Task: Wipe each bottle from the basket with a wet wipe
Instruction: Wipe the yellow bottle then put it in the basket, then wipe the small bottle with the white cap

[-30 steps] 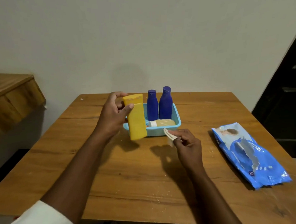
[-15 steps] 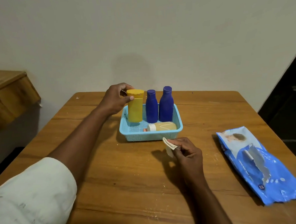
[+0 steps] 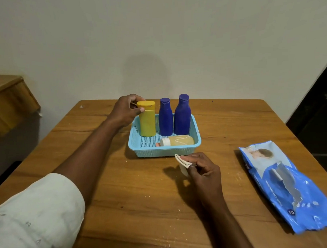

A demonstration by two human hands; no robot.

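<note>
The left hand (image 3: 125, 111) has its grip clamped on the cap end of one yellow plastic bottle (image 3: 147, 119), thumb across the front and fingers wrapped behind it. That bottle stands upright in the far left corner of one light blue perforated plastic basket (image 3: 165, 151), which sits on the wooden counter (image 3: 124, 192).

Just right of this grip, in the same basket, stand two dark blue plastic bottles: the shorter one (image 3: 165, 117) is next to the yellow bottle, and the taller one (image 3: 182, 115) is beyond it on the right. Nearer the person than these, one pale yellow bottle with a white cap (image 3: 176, 141) lies on its side along the basket's front wall, cap pointing left. That makes four bottles in all, every one inside the basket.

The right hand (image 3: 202, 172) is in front of the basket, its grip pinched shut on one folded white wet wipe (image 3: 182, 163), held between thumb and fingertips just above the counter. Well to the right of this grip, one blue plastic pack of wet wipes (image 3: 287, 185) lies flat on the counter, apart from the basket.

A pale sleeve (image 3: 35, 219) covers the upper left arm.
</note>
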